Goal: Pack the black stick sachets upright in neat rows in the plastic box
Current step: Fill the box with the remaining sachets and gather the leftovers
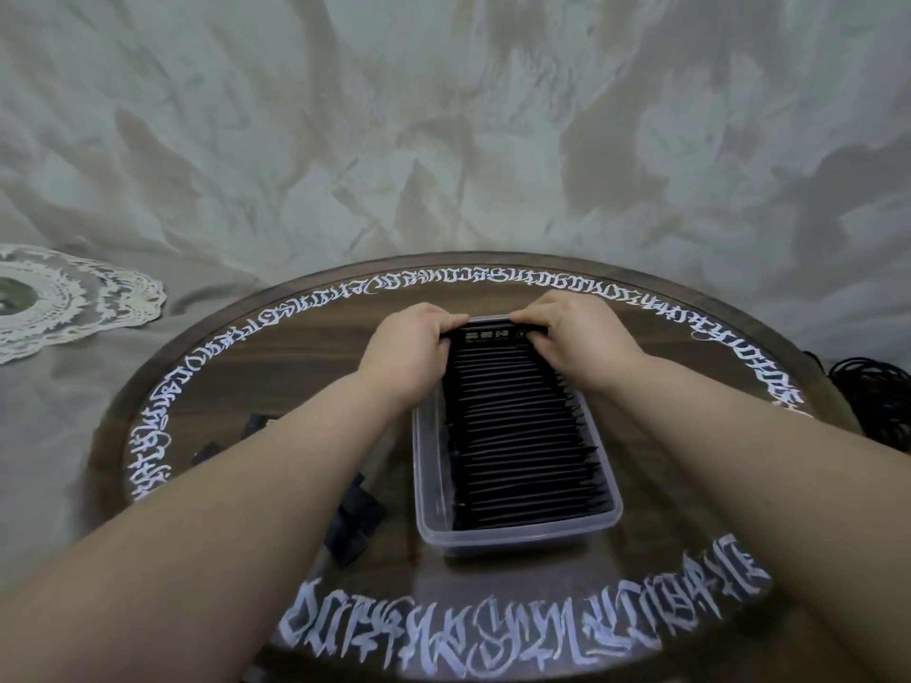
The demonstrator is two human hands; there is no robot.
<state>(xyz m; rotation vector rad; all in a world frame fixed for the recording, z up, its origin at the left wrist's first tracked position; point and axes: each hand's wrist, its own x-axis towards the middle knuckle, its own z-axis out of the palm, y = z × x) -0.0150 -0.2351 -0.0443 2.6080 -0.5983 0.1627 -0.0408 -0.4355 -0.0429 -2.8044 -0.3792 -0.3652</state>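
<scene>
The round table [162, 386] carries a ring of white ornate lettering I cannot read, and on it my plastic box [517, 532] lies with its long axis running straight away from me. Black stick sachets [522, 436] stand upright in one row along it. My left hand [409, 347] and right hand [577, 337] curl around the farthest sachets, whose pale print is too small to read.

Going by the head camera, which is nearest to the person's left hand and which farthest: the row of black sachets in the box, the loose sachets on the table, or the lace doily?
From the left hand:
1. Row of sachets in the plastic box: touching, the fingers grip its far end.
2. Loose sachets: on the table, nearer the camera, under the forearm.
3. Lace doily: far left, off the table.
</scene>
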